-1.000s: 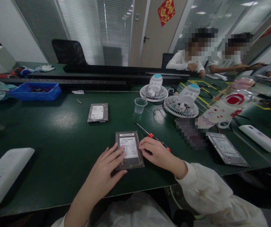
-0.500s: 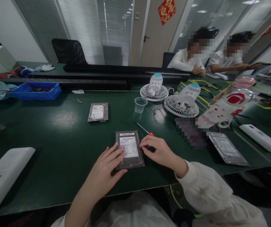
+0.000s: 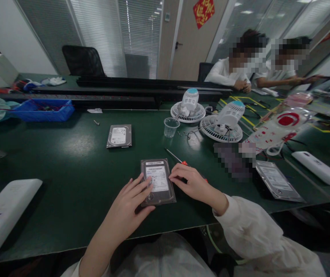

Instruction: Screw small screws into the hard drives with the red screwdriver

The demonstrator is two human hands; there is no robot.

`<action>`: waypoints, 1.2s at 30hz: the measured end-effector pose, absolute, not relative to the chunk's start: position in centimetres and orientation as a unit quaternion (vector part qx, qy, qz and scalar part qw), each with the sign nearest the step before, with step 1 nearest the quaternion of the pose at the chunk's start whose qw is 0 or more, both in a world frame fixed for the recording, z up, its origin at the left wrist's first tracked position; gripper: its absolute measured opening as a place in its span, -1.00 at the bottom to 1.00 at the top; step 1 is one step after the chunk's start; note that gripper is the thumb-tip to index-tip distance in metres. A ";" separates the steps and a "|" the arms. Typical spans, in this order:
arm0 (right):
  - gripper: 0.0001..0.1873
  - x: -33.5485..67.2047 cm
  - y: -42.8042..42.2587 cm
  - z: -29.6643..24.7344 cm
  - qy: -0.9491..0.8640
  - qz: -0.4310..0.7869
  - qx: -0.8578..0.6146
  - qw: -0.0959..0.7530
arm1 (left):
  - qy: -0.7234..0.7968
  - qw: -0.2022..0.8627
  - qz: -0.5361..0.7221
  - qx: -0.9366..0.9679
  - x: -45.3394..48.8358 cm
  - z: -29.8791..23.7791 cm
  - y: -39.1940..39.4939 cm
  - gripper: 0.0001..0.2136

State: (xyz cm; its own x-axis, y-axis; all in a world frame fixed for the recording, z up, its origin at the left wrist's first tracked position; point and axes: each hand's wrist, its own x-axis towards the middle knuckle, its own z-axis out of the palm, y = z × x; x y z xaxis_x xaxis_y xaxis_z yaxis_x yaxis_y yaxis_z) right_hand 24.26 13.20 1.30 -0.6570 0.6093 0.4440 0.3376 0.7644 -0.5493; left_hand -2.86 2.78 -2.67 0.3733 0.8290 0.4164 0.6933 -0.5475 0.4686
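A hard drive (image 3: 160,182) lies label up on the green table in front of me. My left hand (image 3: 133,198) rests on its left side with the fingers spread over the label. At the drive's right edge, the thumb and fingertips of my right hand (image 3: 189,182) are pinched together; whatever they hold is too small to make out. Just beyond the right hand lies a screwdriver (image 3: 176,156) with a red handle, partly hidden by that hand. A second hard drive (image 3: 119,136) sits farther back to the left.
A clear plastic cup (image 3: 170,128) stands near small loose screws and two white fan parts (image 3: 188,107). At right lie another hard drive (image 3: 278,181) and a white power bank (image 3: 319,168). A white device (image 3: 9,215) and a blue tray (image 3: 43,111) are at left. Two people sit across.
My right hand's pinched fingertips have shifted slightly left along the drive's right edge. The left hand and the drive stay in place.
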 end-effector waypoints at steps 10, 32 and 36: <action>-0.89 24.0 13.3 1.1 -0.868 0.245 -0.302 0.307 | 0.464 0.110 0.315 0.821 -2.8 -2.6 2.8 -0.43; -0.83 23.9 12.9 0.6 -0.875 0.186 -0.290 0.340 | 0.460 0.111 0.316 0.822 -2.9 -2.6 2.8 -0.42; -0.84 23.8 12.8 0.8 -0.878 0.183 -0.287 0.337 | 0.461 0.113 0.317 0.821 -2.9 -2.6 2.8 -0.43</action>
State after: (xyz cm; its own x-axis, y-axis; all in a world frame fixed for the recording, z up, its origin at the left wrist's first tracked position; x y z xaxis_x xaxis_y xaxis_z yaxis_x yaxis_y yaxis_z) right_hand 23.85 12.83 0.79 -0.6083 0.6264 0.4875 0.3801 0.7691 -0.5139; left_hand -2.87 2.80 -2.64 0.3737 0.8284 0.4173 0.6855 -0.5497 0.4774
